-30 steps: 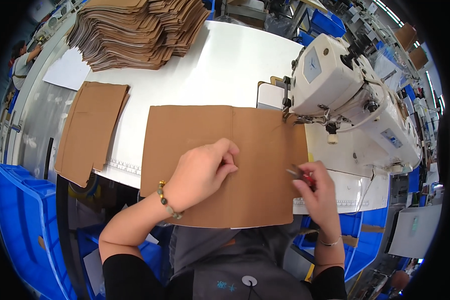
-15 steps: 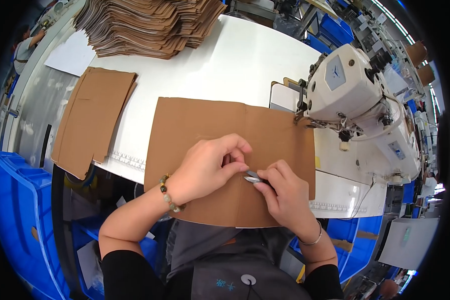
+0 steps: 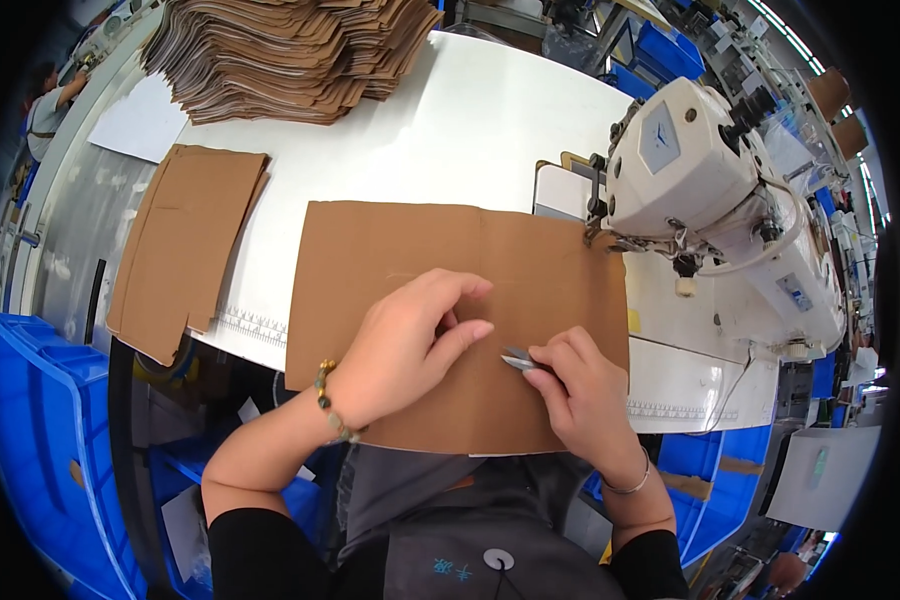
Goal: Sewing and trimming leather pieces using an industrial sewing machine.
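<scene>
A brown flat panel (image 3: 530, 260) with a faint seam down its middle lies on the white table, its right part beside the sewing machine's needle area. My left hand (image 3: 400, 355) rests over the panel's centre, fingers curved with thumb and index apart, nothing visible between them. My right hand (image 3: 585, 390) grips small thread snips (image 3: 516, 360), their metal blades pointing left near the middle seam, just right of my left thumb. The white sewing machine (image 3: 685, 170) stands to the upper right of both hands.
Stacked brown pieces (image 3: 270, 60) stand at the back left; more panels (image 3: 190, 230) and a white sheet (image 3: 135, 120) lie on the left. Blue bins (image 3: 40, 430) sit below the table's sides. A co-worker (image 3: 50, 115) is at the far upper left.
My right hand has moved left from the panel's right part to the middle with the snips. My left hand shifted slightly, and its thumb and index are now farther apart.
</scene>
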`<move>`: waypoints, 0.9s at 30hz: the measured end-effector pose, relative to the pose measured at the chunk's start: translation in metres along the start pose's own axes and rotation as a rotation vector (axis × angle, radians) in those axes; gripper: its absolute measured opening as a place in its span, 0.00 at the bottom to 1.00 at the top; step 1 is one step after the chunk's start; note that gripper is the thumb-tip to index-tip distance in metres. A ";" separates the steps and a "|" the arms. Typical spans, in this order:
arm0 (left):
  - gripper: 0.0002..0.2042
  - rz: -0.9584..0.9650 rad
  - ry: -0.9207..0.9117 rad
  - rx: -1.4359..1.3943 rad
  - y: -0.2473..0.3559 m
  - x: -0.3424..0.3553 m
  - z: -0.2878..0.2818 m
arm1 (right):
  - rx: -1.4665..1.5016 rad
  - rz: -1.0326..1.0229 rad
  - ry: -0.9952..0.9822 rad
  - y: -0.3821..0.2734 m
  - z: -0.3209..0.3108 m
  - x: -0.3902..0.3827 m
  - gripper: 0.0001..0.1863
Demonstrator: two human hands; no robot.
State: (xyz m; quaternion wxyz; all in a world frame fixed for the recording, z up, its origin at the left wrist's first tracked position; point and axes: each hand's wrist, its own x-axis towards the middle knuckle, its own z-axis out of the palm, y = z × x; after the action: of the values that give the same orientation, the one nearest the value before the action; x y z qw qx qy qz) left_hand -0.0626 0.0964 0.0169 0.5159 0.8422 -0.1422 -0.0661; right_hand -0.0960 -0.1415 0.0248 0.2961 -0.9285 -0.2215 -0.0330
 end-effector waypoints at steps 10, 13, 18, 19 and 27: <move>0.33 0.303 -0.064 0.944 0.016 -0.081 0.032 | 0.584 0.216 -0.068 0.007 -0.045 -0.058 0.14; 0.27 0.171 -0.143 0.637 0.027 -0.075 0.001 | 0.711 0.049 -0.470 0.000 -0.057 -0.061 0.12; 0.18 -0.464 -0.258 -0.147 0.027 -0.026 -0.051 | 0.500 -0.117 -0.385 -0.019 -0.023 -0.046 0.12; 0.18 -0.418 -0.204 -0.384 0.023 -0.016 -0.051 | 0.496 -0.123 -0.381 -0.021 -0.013 -0.040 0.12; 0.19 -0.435 -0.176 -0.464 -0.002 -0.006 -0.048 | 0.240 -0.131 0.253 -0.023 0.044 0.006 0.14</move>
State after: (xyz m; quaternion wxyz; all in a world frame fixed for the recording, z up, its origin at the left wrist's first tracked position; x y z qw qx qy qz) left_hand -0.0557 0.1405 0.0370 0.6535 0.7039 0.0159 -0.2779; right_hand -0.1037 -0.0982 0.0023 0.4275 -0.8585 -0.2449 -0.1420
